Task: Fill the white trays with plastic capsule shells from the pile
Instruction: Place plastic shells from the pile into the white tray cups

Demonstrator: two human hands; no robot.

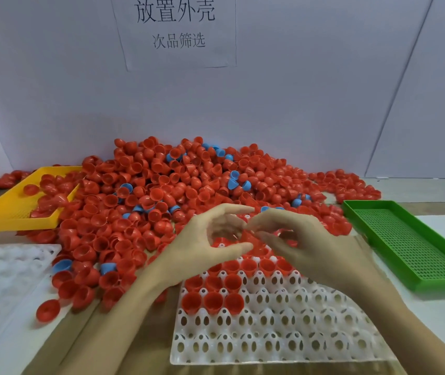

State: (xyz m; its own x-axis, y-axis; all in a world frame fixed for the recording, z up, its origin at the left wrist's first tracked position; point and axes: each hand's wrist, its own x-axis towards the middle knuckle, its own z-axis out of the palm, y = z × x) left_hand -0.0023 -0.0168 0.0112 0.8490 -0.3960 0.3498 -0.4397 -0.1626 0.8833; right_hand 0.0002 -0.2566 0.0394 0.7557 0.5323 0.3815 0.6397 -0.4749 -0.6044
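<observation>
Pale wall [297, 104] behind, paper sign [174, 28] taped up. Red shell [248, 235] pinched between left hand [210, 247] and right hand [305, 239], fingers curled, over far rows of white tray [283, 334]. Pile [161, 190] just beyond. Second white tray [2, 269] left; yellow tray [7, 212], green tray [411, 244] flanking.

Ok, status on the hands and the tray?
Both hands, left hand and right hand, pinch a red shell over the white tray. Far rows partly filled. Nothing in the way.
</observation>
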